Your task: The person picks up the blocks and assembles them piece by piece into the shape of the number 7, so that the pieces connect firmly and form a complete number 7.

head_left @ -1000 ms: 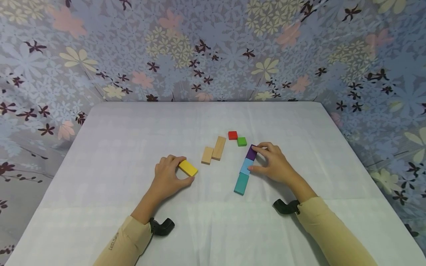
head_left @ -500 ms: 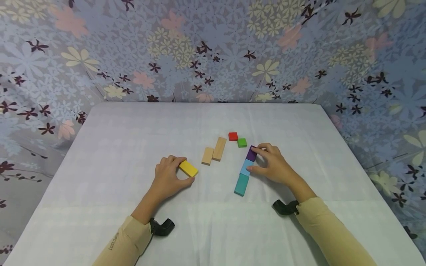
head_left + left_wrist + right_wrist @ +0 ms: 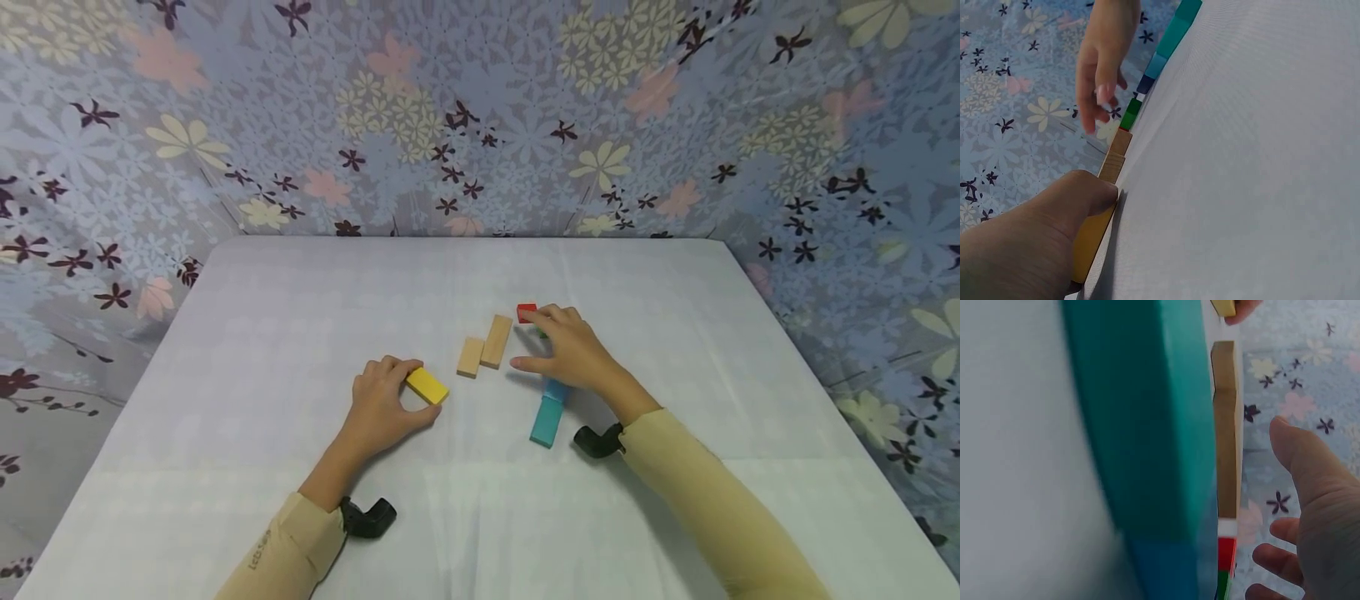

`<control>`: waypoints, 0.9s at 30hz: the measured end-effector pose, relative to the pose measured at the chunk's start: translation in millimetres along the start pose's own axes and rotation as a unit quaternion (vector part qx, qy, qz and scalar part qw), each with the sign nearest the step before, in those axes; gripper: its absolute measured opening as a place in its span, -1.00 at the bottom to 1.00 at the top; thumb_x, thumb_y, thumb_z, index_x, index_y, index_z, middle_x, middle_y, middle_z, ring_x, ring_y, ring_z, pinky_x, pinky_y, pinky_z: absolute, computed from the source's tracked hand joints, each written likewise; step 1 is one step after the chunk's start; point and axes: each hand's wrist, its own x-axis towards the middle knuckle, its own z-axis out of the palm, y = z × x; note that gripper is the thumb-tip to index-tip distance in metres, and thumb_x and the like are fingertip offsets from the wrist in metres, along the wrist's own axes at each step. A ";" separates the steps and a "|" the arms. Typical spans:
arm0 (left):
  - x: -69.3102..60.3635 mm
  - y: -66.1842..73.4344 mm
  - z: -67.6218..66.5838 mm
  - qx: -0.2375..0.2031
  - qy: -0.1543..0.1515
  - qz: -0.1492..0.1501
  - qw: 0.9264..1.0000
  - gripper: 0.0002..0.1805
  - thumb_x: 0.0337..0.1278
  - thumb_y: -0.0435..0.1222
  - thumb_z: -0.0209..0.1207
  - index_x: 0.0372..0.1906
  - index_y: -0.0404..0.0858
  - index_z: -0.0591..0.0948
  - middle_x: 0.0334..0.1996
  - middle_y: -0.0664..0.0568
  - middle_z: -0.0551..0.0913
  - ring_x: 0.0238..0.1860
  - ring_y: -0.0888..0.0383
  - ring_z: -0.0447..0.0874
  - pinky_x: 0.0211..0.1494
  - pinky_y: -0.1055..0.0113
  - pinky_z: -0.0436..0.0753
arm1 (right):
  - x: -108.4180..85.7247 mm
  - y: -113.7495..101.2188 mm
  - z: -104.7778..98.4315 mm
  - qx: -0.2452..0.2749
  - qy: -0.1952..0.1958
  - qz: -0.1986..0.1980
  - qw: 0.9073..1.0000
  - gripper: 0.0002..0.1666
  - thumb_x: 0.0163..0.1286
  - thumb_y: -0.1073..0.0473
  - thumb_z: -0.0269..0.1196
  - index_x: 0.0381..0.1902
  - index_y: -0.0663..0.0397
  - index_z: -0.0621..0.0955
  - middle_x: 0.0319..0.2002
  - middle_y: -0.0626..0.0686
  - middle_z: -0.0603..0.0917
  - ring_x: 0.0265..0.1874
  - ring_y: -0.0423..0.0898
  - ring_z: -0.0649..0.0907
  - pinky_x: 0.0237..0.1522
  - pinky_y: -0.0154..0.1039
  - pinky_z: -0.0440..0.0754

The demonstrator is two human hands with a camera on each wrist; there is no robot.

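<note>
Yellow paint covers the block (image 3: 427,386) lying on the white cloth (image 3: 450,517) within the left hand (image 3: 384,410), its thumb and fingers parted by the block's length and pinching it at either end. Just to the right of that grip and farther out, a short wooden block (image 3: 470,357) touches a longer wooden block (image 3: 497,341). Beyond these, under the right hand (image 3: 576,354), come a red block (image 3: 527,307) and a partly hidden green block (image 3: 1130,114). That hand hovers with thumb and fingers spread loosely, holding nothing. Below its palm a dark block (image 3: 1145,84), a light blue block (image 3: 555,390) and a teal block (image 3: 547,422) form a row. Behind the left grip, the sleeve (image 3: 288,546) carries dark lettering too small to read surely.
</note>
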 end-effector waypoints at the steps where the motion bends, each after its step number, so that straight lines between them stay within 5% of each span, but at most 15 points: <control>1: 0.0 0.2 0.2 0.001 0.000 0.001 1.000 -0.24 -0.12 0.12 0.40 0.22 -0.16 0.56 -0.03 -0.04 0.56 -0.06 0.00 0.39 -0.08 0.11 0.28 | 2.9 -2.0 1.3 -0.003 -0.003 -0.002 1.000 0.05 0.14 -0.44 0.33 0.50 -0.19 0.30 0.40 0.02 0.35 0.37 0.12 0.28 0.33 0.23 0.30; 16: -0.3 0.0 2.0 0.000 0.005 -0.003 1.000 -0.24 -0.13 0.13 0.41 0.22 -0.14 0.57 -0.04 -0.01 0.56 -0.07 0.02 0.38 -0.09 0.13 0.26 | 22.6 -19.3 14.3 -0.069 -0.044 -0.018 0.996 0.13 0.10 -0.51 0.30 0.53 -0.23 0.24 0.41 0.08 0.34 0.36 0.14 0.29 0.33 0.20 0.26; 27: -0.6 1.4 0.7 0.002 0.001 -0.010 1.000 -0.25 -0.12 0.12 0.41 0.22 -0.14 0.57 -0.03 -0.01 0.56 -0.06 0.03 0.37 -0.06 0.13 0.27 | 33.4 -12.4 15.8 -0.045 -0.039 -0.041 0.997 0.13 0.04 -0.47 0.38 0.49 -0.22 0.30 0.48 0.01 0.32 0.46 0.10 0.22 0.36 0.23 0.22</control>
